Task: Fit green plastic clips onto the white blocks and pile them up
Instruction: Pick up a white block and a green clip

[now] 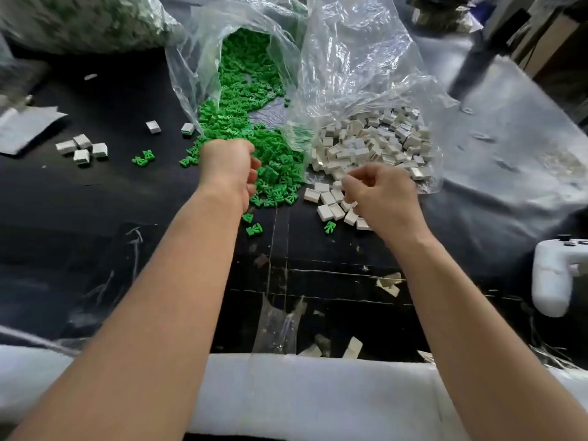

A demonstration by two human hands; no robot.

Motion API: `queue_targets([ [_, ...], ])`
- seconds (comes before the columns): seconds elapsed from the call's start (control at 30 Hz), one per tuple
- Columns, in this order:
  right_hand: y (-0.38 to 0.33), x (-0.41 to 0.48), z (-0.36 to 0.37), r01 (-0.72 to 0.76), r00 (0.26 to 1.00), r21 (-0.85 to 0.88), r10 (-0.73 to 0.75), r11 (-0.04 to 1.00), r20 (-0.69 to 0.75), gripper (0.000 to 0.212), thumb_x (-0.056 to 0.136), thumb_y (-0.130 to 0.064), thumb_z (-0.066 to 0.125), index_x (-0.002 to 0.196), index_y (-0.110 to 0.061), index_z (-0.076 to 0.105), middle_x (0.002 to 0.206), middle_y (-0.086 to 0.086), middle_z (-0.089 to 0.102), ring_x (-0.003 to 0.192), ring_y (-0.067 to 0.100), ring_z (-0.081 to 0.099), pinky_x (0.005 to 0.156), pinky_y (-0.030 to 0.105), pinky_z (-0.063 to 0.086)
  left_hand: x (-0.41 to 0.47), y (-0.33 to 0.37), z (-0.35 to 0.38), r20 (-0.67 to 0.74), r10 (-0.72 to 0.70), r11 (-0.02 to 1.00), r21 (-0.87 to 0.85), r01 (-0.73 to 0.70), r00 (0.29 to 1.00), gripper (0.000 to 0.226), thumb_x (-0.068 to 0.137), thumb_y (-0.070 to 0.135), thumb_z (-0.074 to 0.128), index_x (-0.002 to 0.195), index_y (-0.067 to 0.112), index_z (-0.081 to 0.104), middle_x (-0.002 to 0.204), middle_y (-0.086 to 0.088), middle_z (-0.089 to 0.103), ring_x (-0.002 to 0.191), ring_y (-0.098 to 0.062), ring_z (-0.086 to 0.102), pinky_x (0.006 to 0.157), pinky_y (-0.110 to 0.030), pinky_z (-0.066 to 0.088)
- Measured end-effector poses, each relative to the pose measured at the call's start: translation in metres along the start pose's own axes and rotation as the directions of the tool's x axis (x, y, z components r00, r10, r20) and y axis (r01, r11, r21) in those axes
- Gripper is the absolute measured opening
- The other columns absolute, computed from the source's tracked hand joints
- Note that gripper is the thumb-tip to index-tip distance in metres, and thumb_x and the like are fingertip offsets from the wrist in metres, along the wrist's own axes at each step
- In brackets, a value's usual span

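Centrally, left hand [227,163] curls over heaped green plastic clips [280,167]; right hand [378,192] curls over loose white rectangular blocks [359,148]; whether either grip holds anything cannot be told.

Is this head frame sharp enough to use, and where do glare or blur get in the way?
Head view: green clips and white blocks at centre read fairly sharp; edges smear, notably the white controller and the upper-left bag; glare streaks the clear bag over the blocks; wide-angle distortion stretches the borders.
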State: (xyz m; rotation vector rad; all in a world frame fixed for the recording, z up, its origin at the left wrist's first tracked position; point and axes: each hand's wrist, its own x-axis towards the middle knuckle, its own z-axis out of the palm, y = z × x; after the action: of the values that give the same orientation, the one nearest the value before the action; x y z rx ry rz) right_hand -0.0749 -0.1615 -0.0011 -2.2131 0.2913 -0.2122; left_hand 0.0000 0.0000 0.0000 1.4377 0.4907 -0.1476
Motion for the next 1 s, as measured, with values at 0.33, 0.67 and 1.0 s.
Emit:
queue_targets([
  [0.33,0.008,0.012,0.020,0.059,0.997,-0.099,-0.064,0.993,-0.046,0.012,0.086,-0.024,0.060,0.090,-0.018,0.070,0.077,-0.009,0.063,0.071,0.008,0.058,0.070,0.023,0.048,0.015,0.035,-0.027,0.293,0.209,0.976,-0.004,-0.217,0.933,0.024,0.092,0.016,0.047,0.069,0.013,0.052,0.042,0.007,0.045,0.028,-0.002,0.026,0.030,-0.010,0.016],
  [0.67,0.016,0.016,0.031,0.208,0.974,-0.369,-0.225,0.906,-0.005,0.023,0.086,-0.028,0.060,0.106,-0.020,0.068,0.103,-0.002,0.060,0.100,0.014,0.050,0.078,0.017,0.028,-0.023,-0.009,-0.020,0.532,0.090,0.989,0.053,-0.139,0.842,0.019,0.086,0.012,0.053,0.068,0.005,0.053,0.041,0.000,0.043,0.024,-0.003,0.022,0.033,-0.008,0.011],
  [1.0,0.017,0.016,0.044,0.338,0.932,-0.464,-0.361,0.819,0.042,0.021,0.085,-0.025,0.062,0.104,-0.018,0.068,0.102,0.001,0.059,0.100,0.019,0.050,0.084,0.026,0.028,-0.022,-0.019,-0.030,0.426,0.146,0.924,0.264,-0.277,0.893,0.010,0.082,0.004,0.064,0.075,0.008,0.059,0.050,0.000,0.055,0.030,-0.006,0.039,0.030,-0.013,0.027],
])
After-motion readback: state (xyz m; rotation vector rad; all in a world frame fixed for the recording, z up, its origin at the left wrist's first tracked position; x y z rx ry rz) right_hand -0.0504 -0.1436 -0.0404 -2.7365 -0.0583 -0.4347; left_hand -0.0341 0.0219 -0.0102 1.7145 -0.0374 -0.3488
